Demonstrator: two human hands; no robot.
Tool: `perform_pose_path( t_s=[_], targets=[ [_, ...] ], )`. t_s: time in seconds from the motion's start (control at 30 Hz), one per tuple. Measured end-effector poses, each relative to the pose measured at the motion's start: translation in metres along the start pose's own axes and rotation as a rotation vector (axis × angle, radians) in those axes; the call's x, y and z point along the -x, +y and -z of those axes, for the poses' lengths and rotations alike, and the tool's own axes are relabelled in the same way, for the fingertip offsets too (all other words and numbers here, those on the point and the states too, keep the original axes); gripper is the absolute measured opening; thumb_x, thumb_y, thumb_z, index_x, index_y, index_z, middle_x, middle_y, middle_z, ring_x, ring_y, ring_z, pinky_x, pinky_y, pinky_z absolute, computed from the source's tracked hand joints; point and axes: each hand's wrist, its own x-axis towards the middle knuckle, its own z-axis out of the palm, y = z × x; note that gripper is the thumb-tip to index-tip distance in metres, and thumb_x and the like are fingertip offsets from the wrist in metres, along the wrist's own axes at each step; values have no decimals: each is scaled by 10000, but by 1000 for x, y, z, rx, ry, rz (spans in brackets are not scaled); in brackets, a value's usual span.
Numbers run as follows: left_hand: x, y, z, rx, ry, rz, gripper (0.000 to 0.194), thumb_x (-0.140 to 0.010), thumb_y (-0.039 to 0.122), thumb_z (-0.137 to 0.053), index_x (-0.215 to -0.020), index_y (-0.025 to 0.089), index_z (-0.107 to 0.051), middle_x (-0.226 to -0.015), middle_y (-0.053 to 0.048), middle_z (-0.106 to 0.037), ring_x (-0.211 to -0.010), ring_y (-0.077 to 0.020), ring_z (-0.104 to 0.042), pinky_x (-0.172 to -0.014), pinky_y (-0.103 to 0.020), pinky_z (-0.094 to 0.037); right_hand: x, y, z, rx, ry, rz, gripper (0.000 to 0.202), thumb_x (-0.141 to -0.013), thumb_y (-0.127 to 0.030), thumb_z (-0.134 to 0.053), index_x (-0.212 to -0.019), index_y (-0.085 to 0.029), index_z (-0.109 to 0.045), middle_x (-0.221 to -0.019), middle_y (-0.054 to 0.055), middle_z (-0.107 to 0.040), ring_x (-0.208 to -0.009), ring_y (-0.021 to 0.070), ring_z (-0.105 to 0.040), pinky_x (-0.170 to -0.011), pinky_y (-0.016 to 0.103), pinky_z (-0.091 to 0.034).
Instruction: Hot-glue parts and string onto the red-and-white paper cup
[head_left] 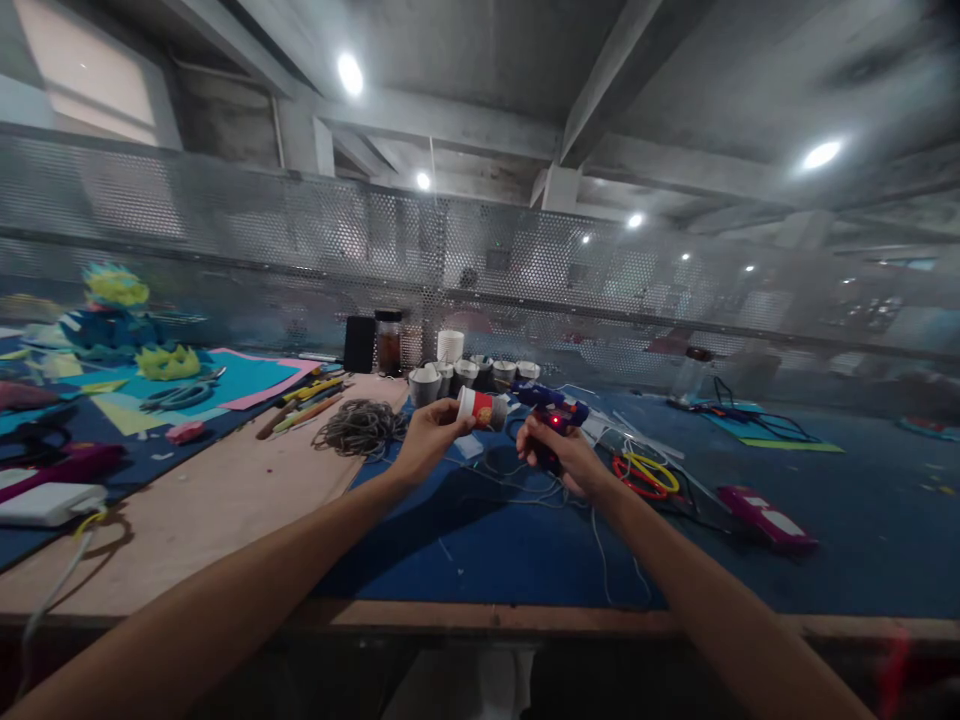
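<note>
My left hand (433, 436) is closed round the rim end of a paper cup (477, 408), which lies on its side in the air above the table. The cup is white and red, and grey cord seems to be wound round its base end. In my right hand (559, 450) is a dark blue glue gun (551, 402) with a small red light. Its nozzle points left toward the cup, a short gap away. A coil of grey cord (361, 428) lies beside my left wrist. Thin strands of cord trail on the blue mat below my hands.
Several grey-wrapped cups (425, 385) stand behind my hands, with stacked white cups (450, 346) and a dark jar (388, 342). Pliers or scissors (180, 396) and coloured paper (259, 378) lie left. Red and yellow cables (649, 475) and a purple power strip (766, 517) lie right.
</note>
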Motion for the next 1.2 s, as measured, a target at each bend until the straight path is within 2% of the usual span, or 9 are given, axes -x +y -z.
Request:
perform_pose_path(
  t_s=[0.17, 0.27, 0.37, 0.5, 0.6, 0.7, 0.83, 1.03, 1.2],
  targets=[
    [-5, -4, 4, 88, 83, 36, 321, -649, 357, -875, -837, 146, -723, -816, -50, -758, -760, -204, -700, -778, -340, -553, 2, 3, -7, 188, 61, -1, 420, -742, -581, -778, -904, -193, -764, -916, 58, -753, -863, 204, -681, -857, 343, -526],
    [-7, -7, 7, 190, 65, 61, 319, -655, 337, -872, -862, 147, -721, -867, -51, -758, -806, -203, -706, -835, -363, -562, 5, 3, -14, 214, -46, -10, 481, -743, -569, -780, -1055, -202, -764, -1045, 69, -755, -979, 235, -672, -921, 378, -510],
    [-9, -9, 8, 230, 81, 90, 313, -642, 317, -878, -849, 148, -716, -848, -47, -755, -807, -203, -707, -848, -374, -563, 10, -4, -16, 229, -212, -7, 415, -829, -566, -702, -1046, -218, -766, -1096, 65, -747, -1074, 240, -652, -996, 382, -471],
    [-6, -7, 6, 162, 77, 91, 328, -637, 338, -880, -848, 144, -720, -848, -61, -760, -808, -216, -708, -832, -376, -557, 12, -11, -14, 135, -260, -44, 436, -864, -625, -627, -858, -205, -744, -895, 64, -750, -875, 219, -699, -904, 371, -523],
    [-5, -7, 5, 136, 34, 73, 346, -676, 361, -862, -908, 142, -729, -908, -78, -768, -834, -223, -713, -833, -372, -553, 7, -3, -9, 66, -90, -33, 400, -819, -597, -704, -852, -198, -712, -838, 40, -729, -770, 189, -690, -826, 349, -544],
    [-5, -7, 5, 184, 59, 74, 343, -663, 344, -874, -895, 140, -726, -889, -64, -761, -816, -210, -710, -848, -377, -558, 2, 11, -4, 158, 46, -22, 409, -754, -551, -787, -931, -186, -734, -916, 55, -745, -867, 204, -692, -890, 366, -527],
    [-7, -5, 4, 281, 77, 119, 339, -634, 326, -884, -863, 148, -709, -864, -49, -750, -813, -203, -707, -825, -360, -566, 3, 16, -6, 260, -79, -51, 413, -769, -529, -778, -998, -186, -757, -991, 66, -759, -934, 223, -686, -895, 371, -526],
    [-8, -5, 4, 271, 81, 146, 357, -573, 306, -904, -818, 154, -694, -800, -43, -748, -767, -207, -712, -815, -380, -565, 9, -6, -14, 178, -324, 12, 345, -896, -522, -645, -1016, -222, -766, -1114, 67, -748, -1109, 236, -655, -1038, 393, -456],
    [-5, -6, 4, 119, 14, 68, 311, -665, 343, -865, -866, 147, -731, -860, -70, -773, -811, -224, -713, -820, -365, -544, 8, -12, -12, 85, -154, -27, 346, -854, -542, -684, -925, -206, -731, -907, 50, -749, -739, 182, -703, -779, 334, -556]
  ],
)
